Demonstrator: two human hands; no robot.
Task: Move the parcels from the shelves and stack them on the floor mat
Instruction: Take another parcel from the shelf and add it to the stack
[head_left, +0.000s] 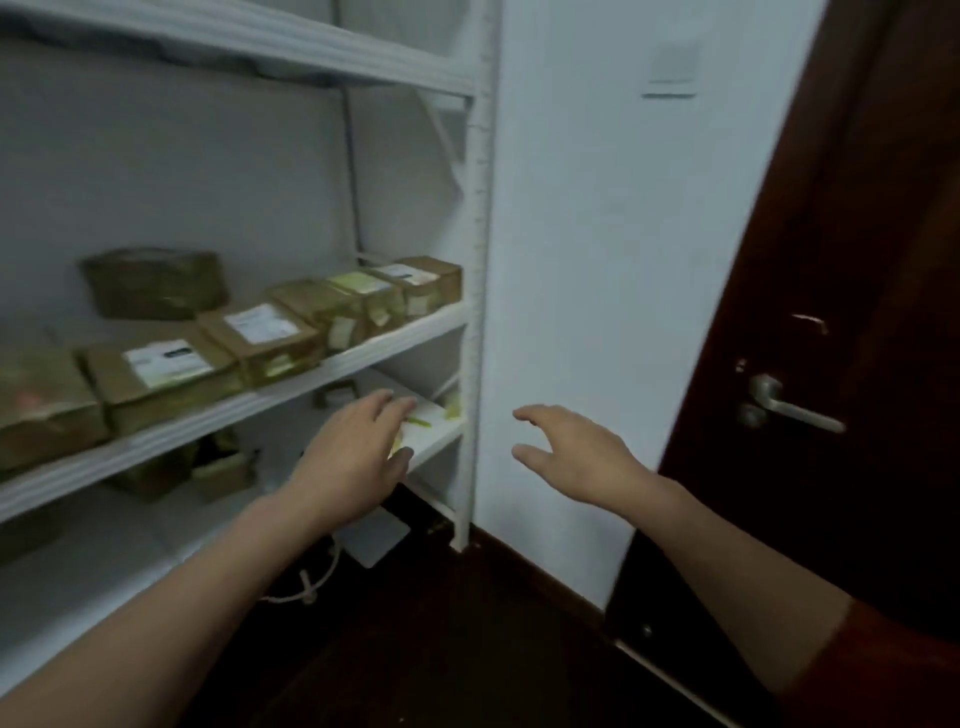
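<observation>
Several brown cardboard parcels with white labels stand in a row on the middle shelf of a white rack. A few more parcels lie on the lower shelf. My left hand is stretched out in front of the lower shelf's right end, fingers apart, holding nothing. My right hand hovers open in front of the white wall, right of the rack's upright post. The floor mat is not in view.
The rack's white post stands between my hands. A dark wooden door with a metal handle is at the right. A white flat device and a cable lie on the dark floor under the rack.
</observation>
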